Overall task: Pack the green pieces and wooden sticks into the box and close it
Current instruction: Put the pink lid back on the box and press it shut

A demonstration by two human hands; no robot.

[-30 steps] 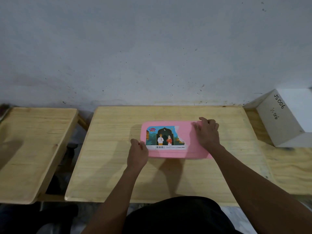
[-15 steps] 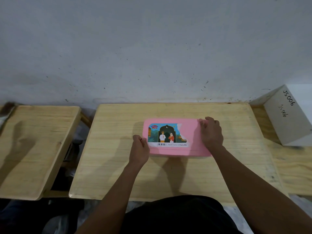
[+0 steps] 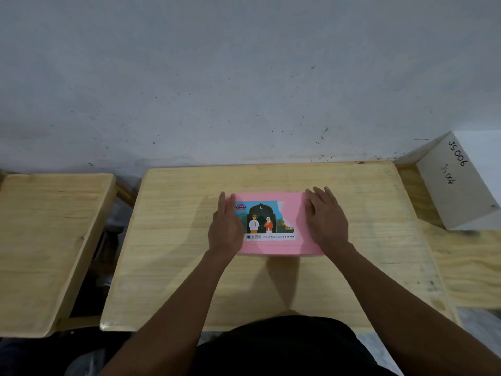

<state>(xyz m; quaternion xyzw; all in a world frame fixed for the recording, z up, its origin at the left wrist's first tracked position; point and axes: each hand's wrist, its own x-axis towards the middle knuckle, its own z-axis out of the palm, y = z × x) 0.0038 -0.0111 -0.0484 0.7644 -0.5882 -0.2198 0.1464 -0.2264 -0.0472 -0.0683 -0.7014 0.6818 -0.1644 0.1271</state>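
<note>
Pink box (image 3: pixel 292 241) sits closed, lid on, mid-table on the centre wooden table (image 3: pixel 173 240); contents hidden. Lid sticker (image 3: pixel 267 221) shows two cartoon figures under a dark arch with crescent, a barcode, and the line "Paket Toples isi 5 pcs Mie"; the logo at the sticker's top-left corner is partly covered, unreadable. Left hand (image 3: pixel 226 226) lies flat, fingers straight and together, on the box's left end. Right hand (image 3: pixel 325 219) lies flat, fingers slightly spread, on the box's right end. Right of the box, a white block (image 3: pixel 458 185) carries handwritten "JS 006" twice. Left of the box, a second wooden table (image 3: pixel 46 240).
</note>
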